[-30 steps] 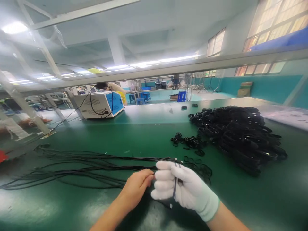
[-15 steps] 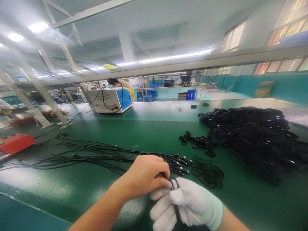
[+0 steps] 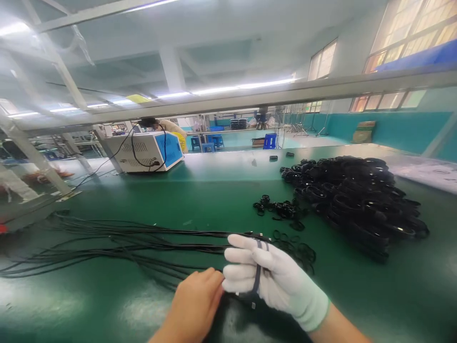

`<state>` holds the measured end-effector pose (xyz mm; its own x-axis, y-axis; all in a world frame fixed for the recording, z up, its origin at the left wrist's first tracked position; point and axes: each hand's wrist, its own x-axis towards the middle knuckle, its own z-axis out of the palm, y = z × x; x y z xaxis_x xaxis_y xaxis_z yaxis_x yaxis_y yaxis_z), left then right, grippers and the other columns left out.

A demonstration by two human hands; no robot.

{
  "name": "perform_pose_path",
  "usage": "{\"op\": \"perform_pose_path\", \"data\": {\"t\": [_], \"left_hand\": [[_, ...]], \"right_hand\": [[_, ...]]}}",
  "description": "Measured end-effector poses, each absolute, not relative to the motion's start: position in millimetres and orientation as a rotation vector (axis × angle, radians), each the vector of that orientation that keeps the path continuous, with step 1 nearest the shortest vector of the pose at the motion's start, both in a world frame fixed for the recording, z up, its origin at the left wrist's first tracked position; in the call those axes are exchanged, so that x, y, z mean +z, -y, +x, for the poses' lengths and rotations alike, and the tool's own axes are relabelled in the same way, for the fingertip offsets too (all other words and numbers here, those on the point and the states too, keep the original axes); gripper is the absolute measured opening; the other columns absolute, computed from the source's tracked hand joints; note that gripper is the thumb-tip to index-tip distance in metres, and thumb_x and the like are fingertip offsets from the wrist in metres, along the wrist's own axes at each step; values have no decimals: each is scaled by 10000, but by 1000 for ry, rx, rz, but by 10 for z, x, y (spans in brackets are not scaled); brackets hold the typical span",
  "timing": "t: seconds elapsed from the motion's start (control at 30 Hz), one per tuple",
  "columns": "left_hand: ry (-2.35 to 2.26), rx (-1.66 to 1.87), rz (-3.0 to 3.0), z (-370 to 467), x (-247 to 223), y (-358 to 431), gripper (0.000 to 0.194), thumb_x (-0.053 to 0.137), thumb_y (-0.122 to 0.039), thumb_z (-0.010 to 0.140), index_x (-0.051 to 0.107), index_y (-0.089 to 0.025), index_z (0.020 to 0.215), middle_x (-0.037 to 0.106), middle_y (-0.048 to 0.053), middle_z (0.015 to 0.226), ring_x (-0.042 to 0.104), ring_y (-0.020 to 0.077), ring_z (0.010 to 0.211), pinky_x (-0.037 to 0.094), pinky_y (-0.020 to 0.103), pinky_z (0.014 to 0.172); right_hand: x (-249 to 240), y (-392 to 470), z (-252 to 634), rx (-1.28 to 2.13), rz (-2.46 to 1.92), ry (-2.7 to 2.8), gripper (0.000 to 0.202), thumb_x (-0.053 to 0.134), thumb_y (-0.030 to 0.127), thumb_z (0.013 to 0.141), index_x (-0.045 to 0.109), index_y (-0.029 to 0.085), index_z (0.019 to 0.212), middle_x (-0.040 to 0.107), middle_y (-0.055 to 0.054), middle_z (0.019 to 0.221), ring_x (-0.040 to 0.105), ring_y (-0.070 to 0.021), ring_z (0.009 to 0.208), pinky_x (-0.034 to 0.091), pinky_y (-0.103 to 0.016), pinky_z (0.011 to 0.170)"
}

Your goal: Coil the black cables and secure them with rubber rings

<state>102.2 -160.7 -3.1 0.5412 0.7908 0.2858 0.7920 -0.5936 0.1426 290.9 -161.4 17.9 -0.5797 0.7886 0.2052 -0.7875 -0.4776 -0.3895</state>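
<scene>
My right hand (image 3: 267, 271), in a white glove, is closed with its thumb on a black cable loop (image 3: 257, 278) that crosses the palm and passes around a finger. Small metal ends hang just below the glove. My bare left hand (image 3: 198, 300) is beside the gloved fingertips, its fingers curled together; what they hold, if anything, is hidden. Long black cables (image 3: 143, 245) lie on the green table (image 3: 200, 200) behind and left of my hands. Thin black bands (image 3: 303, 252) lie partly behind the glove.
A large heap of coiled black cables (image 3: 350, 195) lies at the right, with a smaller pile of black pieces (image 3: 282, 208) beside it. A white and blue machine (image 3: 150, 151) stands at the back left. Beyond it a person bends down. A metal bar crosses above the table.
My left hand has moved down and left, away from the loop on the gloved fingers. My right hand has risen slightly with the cable. The view has turned right.
</scene>
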Motion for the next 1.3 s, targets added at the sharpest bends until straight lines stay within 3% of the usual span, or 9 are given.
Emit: {"op": "perform_pose_path", "data": {"t": [0.13,0.27,0.37,0.5,0.6,0.7,0.97,1.07,1.3], "left_hand": [[1102,-474,-2734,1179,55,1881,180,439,-130,824,568,-203,723,622,1,666,546,155,546,342,273,521],[1069,-560,-2796,1197,438,1766,130,578,-245,815,576,-196,695,614,-7,673,531,151,613,338,278,582],[1177,-643,-3101,1146,639,1555,100,672,-274,756,627,-196,712,619,-19,705,538,132,678,380,244,633],[1586,-904,-3561,1147,521,1352,87,693,-228,713,668,-146,731,626,-4,709,559,117,653,421,193,573],[1658,-994,-3565,1131,309,1299,181,541,-250,826,662,-127,771,643,20,744,569,126,681,433,203,606],[1671,-688,-3202,1038,163,1321,282,382,-215,891,637,-159,783,633,13,764,568,134,705,418,221,626],[1434,-276,-2784,1149,23,1812,202,403,-143,848,593,-204,819,654,11,790,567,175,610,348,289,552],[1244,-365,-2781,1223,84,1916,127,495,-136,811,561,-199,722,641,-15,708,544,159,570,314,301,536],[1102,-451,-2894,929,512,1848,149,577,-275,834,569,-192,711,593,-29,682,508,125,646,317,259,587]], "right_hand": [[103,1627,2899,2001,-250,659,242,629,203,806,545,139,1023,544,-15,772,555,-135,724,404,-341,762],[-66,1715,2851,2117,-343,821,271,624,225,813,549,104,1044,601,-87,868,574,-180,830,407,-344,769],[-119,1764,2800,2375,-171,784,272,700,255,740,540,96,895,526,-27,728,507,-125,677,384,-294,674],[-77,1799,2719,2615,5,549,387,773,194,627,401,141,719,308,57,633,368,-57,582,236,-191,558],[-11,1808,2694,2546,37,550,400,767,187,622,383,155,728,240,65,637,314,-56,570,200,-201,554],[70,1775,2730,2304,-21,610,323,729,239,684,450,149,819,232,63,652,281,-62,567,229,-231,575],[97,1630,2850,1990,-252,630,139,634,217,799,544,149,882,485,5,734,481,-103,666,390,-297,695],[-3,1679,2825,1952,-518,707,268,633,214,804,553,136,1048,603,-90,943,577,-175,843,407,-359,817],[-60,1883,2693,2317,-325,987,293,643,276,786,576,65,978,521,-71,817,506,-154,759,382,-324,733]]}}
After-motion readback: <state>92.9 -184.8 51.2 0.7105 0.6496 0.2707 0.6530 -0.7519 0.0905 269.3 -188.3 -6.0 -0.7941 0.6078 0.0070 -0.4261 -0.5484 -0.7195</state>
